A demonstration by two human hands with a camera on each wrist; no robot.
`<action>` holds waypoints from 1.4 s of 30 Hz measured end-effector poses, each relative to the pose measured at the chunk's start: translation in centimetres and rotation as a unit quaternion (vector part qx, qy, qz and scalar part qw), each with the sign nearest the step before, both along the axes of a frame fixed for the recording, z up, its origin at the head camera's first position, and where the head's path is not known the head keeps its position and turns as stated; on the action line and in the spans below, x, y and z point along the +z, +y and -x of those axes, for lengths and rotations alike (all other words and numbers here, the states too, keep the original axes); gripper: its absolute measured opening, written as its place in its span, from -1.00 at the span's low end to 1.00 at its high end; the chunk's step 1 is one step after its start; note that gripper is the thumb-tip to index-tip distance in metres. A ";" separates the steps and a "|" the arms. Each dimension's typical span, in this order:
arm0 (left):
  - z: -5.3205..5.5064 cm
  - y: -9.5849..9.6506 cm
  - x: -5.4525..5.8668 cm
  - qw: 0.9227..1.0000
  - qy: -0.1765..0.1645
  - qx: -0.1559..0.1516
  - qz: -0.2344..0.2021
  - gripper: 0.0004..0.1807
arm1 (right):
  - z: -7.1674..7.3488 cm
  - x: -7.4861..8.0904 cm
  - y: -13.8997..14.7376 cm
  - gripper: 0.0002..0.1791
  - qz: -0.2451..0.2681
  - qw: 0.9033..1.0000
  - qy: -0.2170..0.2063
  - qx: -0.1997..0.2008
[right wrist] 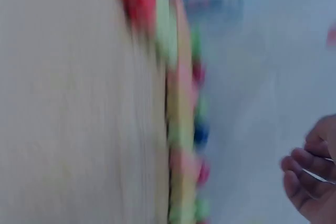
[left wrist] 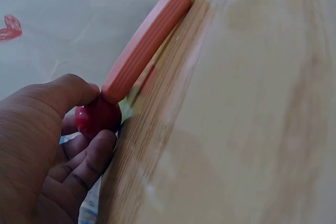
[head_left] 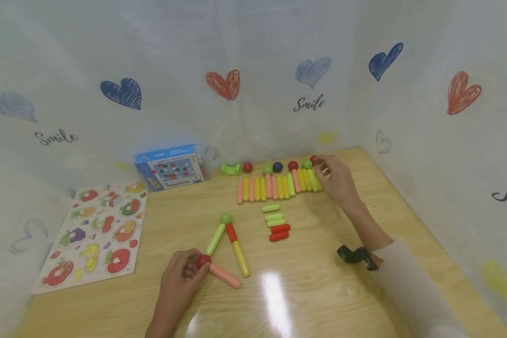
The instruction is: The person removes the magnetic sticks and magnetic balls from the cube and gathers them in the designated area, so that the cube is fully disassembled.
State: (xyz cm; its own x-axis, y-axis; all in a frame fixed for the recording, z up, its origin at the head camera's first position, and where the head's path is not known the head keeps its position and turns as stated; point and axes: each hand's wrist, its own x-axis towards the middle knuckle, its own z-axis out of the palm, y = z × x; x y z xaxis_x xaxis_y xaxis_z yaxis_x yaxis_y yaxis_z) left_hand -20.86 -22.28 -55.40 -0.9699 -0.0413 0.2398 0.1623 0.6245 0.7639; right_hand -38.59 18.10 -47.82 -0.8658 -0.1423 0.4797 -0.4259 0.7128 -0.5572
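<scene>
In the head view my left hand (head_left: 179,277) pinches a red ball (head_left: 203,261) between thumb and fingers. A pink stick (head_left: 225,275) and a light green stick (head_left: 215,238) meet at this ball. The green stick runs up to a green ball (head_left: 226,218). From there a short red stick (head_left: 231,232) and a yellow stick (head_left: 241,258) slope down in line. At the back right, my right hand (head_left: 335,180) reaches over the end of the ball row, fingertips right by a red ball (head_left: 313,159). Its loosely bent fingers show nothing between them in the right wrist view.
A row of pink, yellow and green sticks (head_left: 274,188) lies before several coloured balls and a green curved piece (head_left: 230,169). Short green and red sticks (head_left: 279,236) lie nearer. A blue box (head_left: 173,169) and a fruit-picture board (head_left: 97,234) are left; a black strap (head_left: 355,255) circles my right wrist.
</scene>
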 end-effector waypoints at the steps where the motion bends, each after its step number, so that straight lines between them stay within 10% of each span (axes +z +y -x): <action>1: 0.0 0.0 -0.1 1.000 0.005 0.000 -0.002 -0.60 | -2.0 0.3 -1.6 -0.78 -0.012 0.999 0.009 0.036; 7: 0.6 0.0 -0.3 1.000 0.000 0.005 -0.006 -0.64 | -11.4 -1.9 -11.2 -0.74 -0.170 0.946 0.067 0.269; 14: 1.8 0.0 -0.4 1.000 -0.028 0.009 -0.006 -0.65 | -14.0 -4.9 -17.2 -0.68 -0.354 0.885 0.149 0.264; 20: 2.3 0.0 -0.1 0.999 -0.044 0.002 -0.004 -0.67 | -14.4 -5.1 -17.1 -0.76 -0.245 0.928 0.124 0.253; 26: 2.1 -0.2 0.7 0.999 -0.037 0.011 0.003 -0.67 | -14.4 -4.9 -16.1 -0.82 -0.205 0.925 0.103 0.304; 31: 1.8 -0.4 0.9 0.998 -0.056 0.015 0.011 -0.62 | -13.6 -4.7 -13.2 -0.74 -0.101 0.948 0.099 0.286; 38: 1.2 -0.7 0.8 0.998 -0.050 0.021 0.015 -0.63 | -9.5 -4.3 -5.4 -0.71 0.007 0.991 0.053 0.126; 42: 0.7 -1.0 0.7 0.998 -0.052 0.025 0.019 -0.64 | -7.0 -4.7 -1.5 -0.77 0.034 0.999 -0.002 0.002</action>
State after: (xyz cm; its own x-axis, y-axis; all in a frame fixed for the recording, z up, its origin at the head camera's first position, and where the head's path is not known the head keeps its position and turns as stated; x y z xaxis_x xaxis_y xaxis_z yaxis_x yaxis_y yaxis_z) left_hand -21.54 -23.29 -54.70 -0.9865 -0.0831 0.1409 0.0516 0.6593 0.7501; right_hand -31.63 16.62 -52.54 -0.8676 -0.1133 0.4842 -0.4261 0.6714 -0.6063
